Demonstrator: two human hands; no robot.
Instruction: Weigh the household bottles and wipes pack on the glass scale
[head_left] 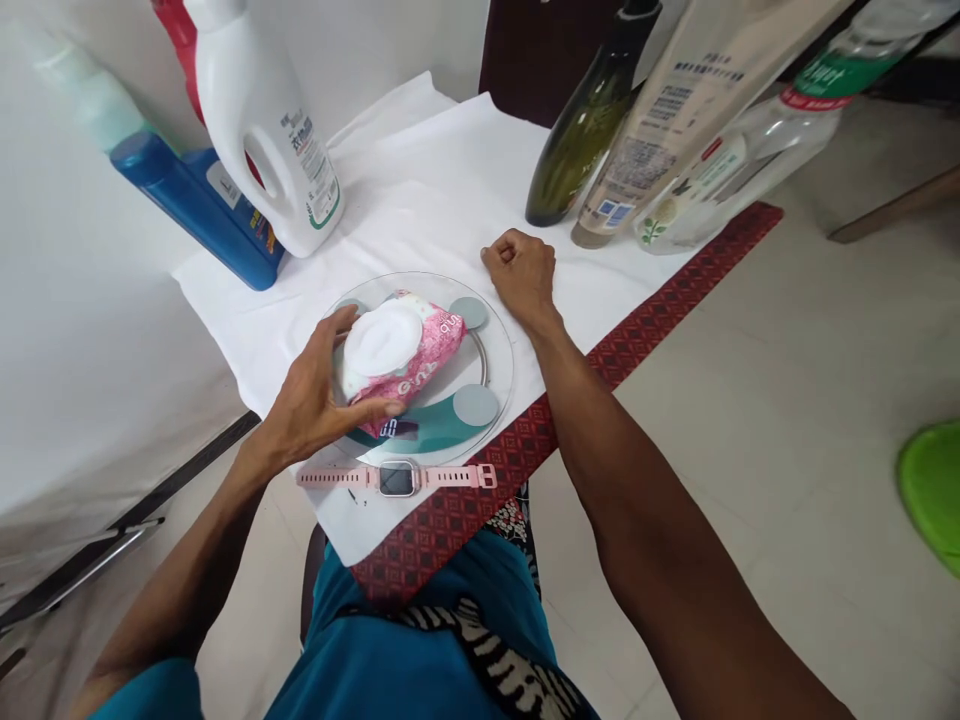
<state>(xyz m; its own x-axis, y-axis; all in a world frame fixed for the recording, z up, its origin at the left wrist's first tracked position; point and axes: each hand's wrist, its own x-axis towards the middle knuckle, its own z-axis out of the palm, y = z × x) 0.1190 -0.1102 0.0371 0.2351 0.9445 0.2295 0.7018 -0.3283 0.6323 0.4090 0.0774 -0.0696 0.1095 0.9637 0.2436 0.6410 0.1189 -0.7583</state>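
My left hand [319, 390] grips a pink and white pack of wet wipes [405, 350] with a round white lid, thumb on the near side and fingers on the far side. The pack is over a round glass scale [499, 370] with grey discs and a teal band; I cannot tell whether it rests on the glass. Lit digits show partly on the scale's display. Right of the scale, my right hand [523, 272] lies on the white cloth with fingers curled in, nothing seen in them. A pink smartwatch [396, 479] lies flat in front of the scale.
At the back left stand a white detergent bottle [262, 130] and a blue bottle [202, 215]. A green bottle [585, 130], a beige tube [660, 120] and a clear bottle [750, 165] stand at the back right. A red patterned border [637, 320] edges the table.
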